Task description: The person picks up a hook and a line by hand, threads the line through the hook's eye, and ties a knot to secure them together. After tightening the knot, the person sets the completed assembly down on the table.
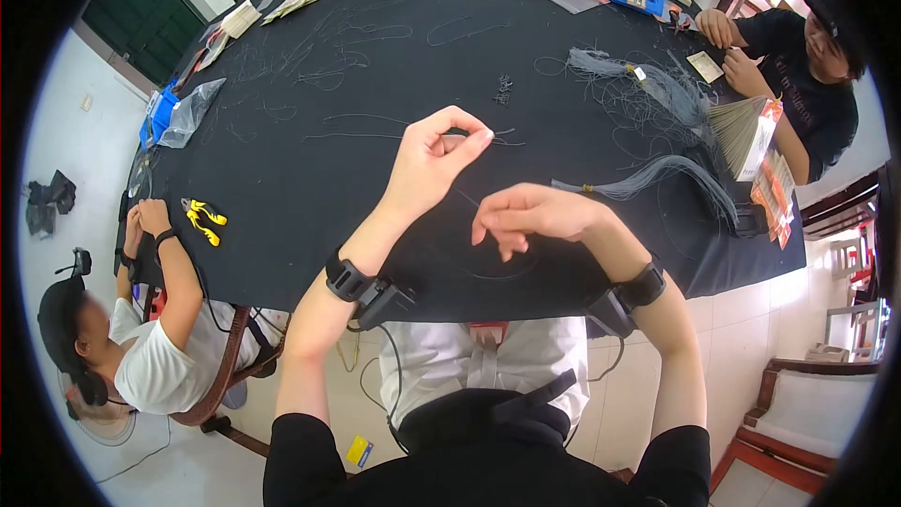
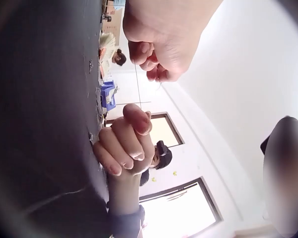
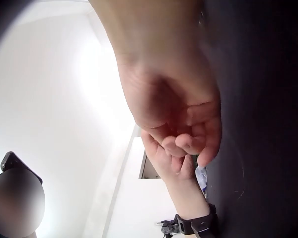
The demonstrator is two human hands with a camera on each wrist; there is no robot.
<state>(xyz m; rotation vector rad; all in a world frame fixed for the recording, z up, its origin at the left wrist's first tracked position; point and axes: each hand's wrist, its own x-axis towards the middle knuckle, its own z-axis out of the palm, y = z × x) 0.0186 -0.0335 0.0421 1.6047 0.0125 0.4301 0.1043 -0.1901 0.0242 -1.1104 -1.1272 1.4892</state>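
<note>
My left hand (image 1: 434, 158) pinches a thin grey line between thumb and forefinger over the near part of the black table. Lower and to its right is my right hand (image 1: 544, 214), thumb and forefinger together and the other fingers loosely bent. In the left wrist view the thin line (image 2: 138, 84) runs taut from my left hand (image 2: 161, 39) to the thumb and forefinger of my right hand (image 2: 124, 141). The right wrist view shows my right hand (image 3: 174, 99) partly covering the left one. Loose line ends (image 1: 352, 136) lie beyond my left hand.
Small dark pieces (image 1: 504, 89) lie ahead. Tangled grey line (image 1: 648, 84) and a bound hank (image 1: 657, 169) are at right, beside carded packs (image 1: 746, 136). Yellow-handled pliers (image 1: 204, 221) lie left. People sit at left and right; another person's hands show at the far edge.
</note>
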